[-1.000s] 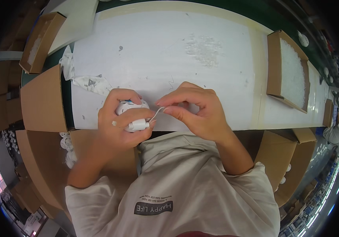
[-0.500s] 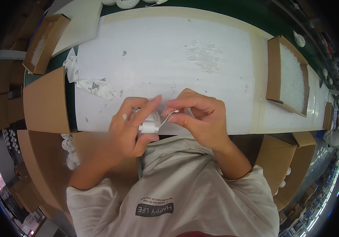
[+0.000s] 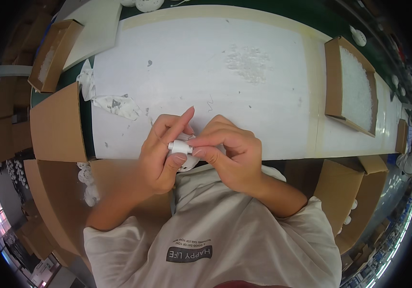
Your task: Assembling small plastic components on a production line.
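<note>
Just above the table's near edge, my left hand [image 3: 160, 156] is closed round a white round plastic part, its index finger stretched upward. A short white cylinder [image 3: 180, 147] on the part lies between thumb and fingers. Below the thumb the rounded white body [image 3: 190, 164] shows, with small dark openings. My right hand [image 3: 234, 156] is closed in a pinch at the cylinder's right end, thumb and index finger touching it. What these fingertips hold is mostly hidden, and the thin white cable cannot be made out.
Small clear pieces [image 3: 249, 63] lie spread on the white table [image 3: 177, 72]. At right stands a cardboard tray [image 3: 332, 79] of clear pieces; another tray [image 3: 65, 53] is far left. A stained cloth [image 3: 119, 106] lies left. Open cartons [image 3: 54, 201] with white round parts flank me.
My right hand has moved left, bringing its pinch from the white cable's end against the cylinder. The part has turned in my left hand, its round body now below the cylinder.
</note>
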Available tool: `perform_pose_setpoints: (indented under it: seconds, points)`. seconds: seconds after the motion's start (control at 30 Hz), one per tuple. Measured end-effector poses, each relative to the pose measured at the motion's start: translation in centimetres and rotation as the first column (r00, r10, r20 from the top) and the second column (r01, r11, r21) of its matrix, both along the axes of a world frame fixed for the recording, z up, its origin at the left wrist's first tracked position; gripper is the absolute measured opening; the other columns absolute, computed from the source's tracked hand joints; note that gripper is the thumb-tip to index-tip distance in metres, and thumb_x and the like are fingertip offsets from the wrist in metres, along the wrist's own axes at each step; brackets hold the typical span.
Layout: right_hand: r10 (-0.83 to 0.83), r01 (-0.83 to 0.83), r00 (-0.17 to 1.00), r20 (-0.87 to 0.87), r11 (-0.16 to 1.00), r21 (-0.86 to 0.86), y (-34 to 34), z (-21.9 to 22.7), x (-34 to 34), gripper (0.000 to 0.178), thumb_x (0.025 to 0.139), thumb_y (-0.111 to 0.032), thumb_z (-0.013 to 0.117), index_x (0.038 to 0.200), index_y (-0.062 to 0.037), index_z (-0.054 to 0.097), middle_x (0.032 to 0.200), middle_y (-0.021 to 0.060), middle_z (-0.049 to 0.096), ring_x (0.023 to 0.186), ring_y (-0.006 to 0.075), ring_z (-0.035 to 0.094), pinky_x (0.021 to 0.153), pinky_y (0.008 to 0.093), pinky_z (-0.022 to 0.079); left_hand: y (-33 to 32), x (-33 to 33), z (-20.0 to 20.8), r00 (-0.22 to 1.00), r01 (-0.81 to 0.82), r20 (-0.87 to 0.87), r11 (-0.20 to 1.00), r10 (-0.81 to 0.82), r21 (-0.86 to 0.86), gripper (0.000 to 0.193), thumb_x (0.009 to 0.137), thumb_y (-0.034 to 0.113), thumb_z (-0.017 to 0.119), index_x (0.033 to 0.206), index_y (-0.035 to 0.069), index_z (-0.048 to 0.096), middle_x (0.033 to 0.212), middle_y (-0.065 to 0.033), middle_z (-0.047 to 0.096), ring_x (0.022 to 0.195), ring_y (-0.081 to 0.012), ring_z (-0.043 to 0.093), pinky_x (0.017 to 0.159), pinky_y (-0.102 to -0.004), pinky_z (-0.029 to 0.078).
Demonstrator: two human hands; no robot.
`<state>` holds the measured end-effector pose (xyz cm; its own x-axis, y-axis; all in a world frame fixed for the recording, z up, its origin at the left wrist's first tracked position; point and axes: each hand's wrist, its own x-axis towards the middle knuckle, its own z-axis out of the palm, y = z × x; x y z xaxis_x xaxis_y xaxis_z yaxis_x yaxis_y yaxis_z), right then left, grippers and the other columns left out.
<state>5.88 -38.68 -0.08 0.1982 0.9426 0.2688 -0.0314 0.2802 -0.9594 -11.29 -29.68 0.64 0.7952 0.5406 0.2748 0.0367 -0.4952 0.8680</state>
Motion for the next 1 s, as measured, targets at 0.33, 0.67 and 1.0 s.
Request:
perform_pose_setpoints:
  seconds: [0.33,0.67,1.0]
  points:
    - [-0.023,-0.123,0.794,0.607,0.972,0.199,1.1,1.5,3.1,0.015,0.072,0.005,0.075,0.081,-0.0029,0.067,0.075,0.0056,0.065,0.069,0.0215,0.057,0.059,0.0326,0.043,-1.4,-0.7,2.5,0.984,-0.019,-0.016,-0.013,-0.177,-1.000,0.061,0.107,0.045,0.036,0.143,-0.004,0.043,0.114,-0.0097,0.056,0.099,-0.0189,0.059,0.089,-0.0300,0.048]
    - [0.083,-0.096,0.826,0.557,0.995,-0.005,0.4,2.0,1.5,0.009,0.079,-0.007,0.074,0.086,-0.0064,0.068,0.077,0.0046,0.065,0.072,0.0237,0.059,0.065,0.0357,0.045,-1.6,-0.2,4.5,0.911,-0.106,-0.412,0.978,0.023,-0.180,0.047,0.104,0.029,0.047,0.140,0.000,0.049,0.102,-0.0165,0.060,0.097,-0.0291,0.060,0.088,-0.0373,0.049]
    - [-0.214,0.304,0.597,0.773,0.952,0.028,0.8,3.9,12.5,0.030,0.081,-0.010,0.076,0.109,-0.0068,0.069,0.085,0.0076,0.066,0.080,0.0259,0.061,0.073,0.0353,0.050,-0.4,-17.0,14.8,0.221,-0.384,-0.974,0.923,0.054,-0.035,0.062,0.083,0.018,0.074,0.139,0.004,0.052,0.109,-0.0130,0.064,0.100,-0.0223,0.060,0.086,-0.0345,0.049]
